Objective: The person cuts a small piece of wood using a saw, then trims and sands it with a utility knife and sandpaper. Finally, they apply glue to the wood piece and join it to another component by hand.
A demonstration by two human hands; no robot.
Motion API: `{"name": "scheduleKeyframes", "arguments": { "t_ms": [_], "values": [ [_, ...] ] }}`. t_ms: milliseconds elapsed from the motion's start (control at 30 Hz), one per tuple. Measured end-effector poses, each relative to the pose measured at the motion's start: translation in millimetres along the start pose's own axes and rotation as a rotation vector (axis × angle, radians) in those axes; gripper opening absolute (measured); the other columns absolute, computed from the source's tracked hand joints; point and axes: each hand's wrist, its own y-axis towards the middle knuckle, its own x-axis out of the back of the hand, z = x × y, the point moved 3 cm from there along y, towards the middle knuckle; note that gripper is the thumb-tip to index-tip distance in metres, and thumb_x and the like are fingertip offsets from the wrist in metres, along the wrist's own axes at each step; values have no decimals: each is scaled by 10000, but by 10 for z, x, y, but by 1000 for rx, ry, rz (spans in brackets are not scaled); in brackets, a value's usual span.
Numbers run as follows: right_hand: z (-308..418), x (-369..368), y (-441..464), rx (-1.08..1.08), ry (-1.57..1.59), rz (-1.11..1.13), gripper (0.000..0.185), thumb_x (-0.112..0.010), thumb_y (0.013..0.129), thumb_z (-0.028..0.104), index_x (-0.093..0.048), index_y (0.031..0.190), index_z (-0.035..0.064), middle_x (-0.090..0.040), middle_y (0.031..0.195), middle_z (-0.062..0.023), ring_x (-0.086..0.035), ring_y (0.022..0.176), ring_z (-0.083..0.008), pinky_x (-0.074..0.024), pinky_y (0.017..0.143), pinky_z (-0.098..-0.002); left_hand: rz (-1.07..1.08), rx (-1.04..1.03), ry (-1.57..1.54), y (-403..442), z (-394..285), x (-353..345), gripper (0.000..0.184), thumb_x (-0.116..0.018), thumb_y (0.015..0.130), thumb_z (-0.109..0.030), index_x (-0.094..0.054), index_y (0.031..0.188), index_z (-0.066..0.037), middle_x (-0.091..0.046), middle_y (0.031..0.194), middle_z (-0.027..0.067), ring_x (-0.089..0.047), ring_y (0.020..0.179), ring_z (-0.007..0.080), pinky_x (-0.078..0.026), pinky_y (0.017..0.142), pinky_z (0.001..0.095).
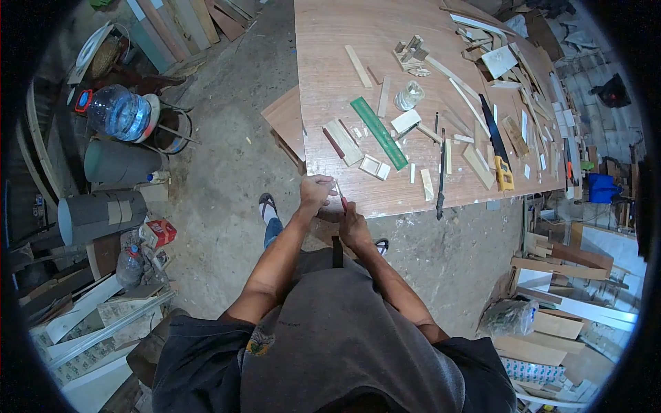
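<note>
My right hand (354, 226) is closed round the red handle of a thin tool (343, 202) at the table's near edge. The tool's slim shaft points up and left toward my left hand (317, 191). My left hand's fingers are pinched together; whatever they hold is too small to make out. Just beyond my hands on the wooden table (385, 202) lie a small pale wooden frame (374, 167), a pale board (343, 142) with dark red strips beside it, and a green ruler (379, 133).
A handsaw (497, 144) with a yellow handle and a long dark tool (441, 179) lie to the right. A glass jar (410, 96) stands farther back. Wood scraps (530, 103) pile up at the far right. A water bottle (118, 112) is at the left.
</note>
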Motion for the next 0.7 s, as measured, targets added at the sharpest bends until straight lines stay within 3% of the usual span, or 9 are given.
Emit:
{"name": "scheduleKeyframes", "arguments": {
  "t_ms": [267,500,700],
  "values": [
    [2,18,58,9,-33,59,280,-457,944,132,-340,1146,-21,-610,878,-386,-595,909,-576,-449,737,-596,5,0,10,8,3,12,273,-736,874,-165,-697,1052,38,-723,873,109,-734,712,176,-505,427,259],
    [146,205,84,-49,-22,124,284,-474,953,146,-377,1158,-25,-613,935,-396,-591,966,-566,-456,777,-582,-14,-35,54,32,4,18,226,-729,872,-146,-717,1010,34,-725,836,113,-735,712,172,-501,431,254],
    [252,289,128,-149,-115,163,301,-486,963,183,-414,1177,-16,-607,969,-407,-576,1011,-566,-442,812,-594,-29,-105,107,104,98,27,188,-708,858,-83,-719,974,64,-727,826,129,-733,701,183,-537,510,267]
  ]
}}
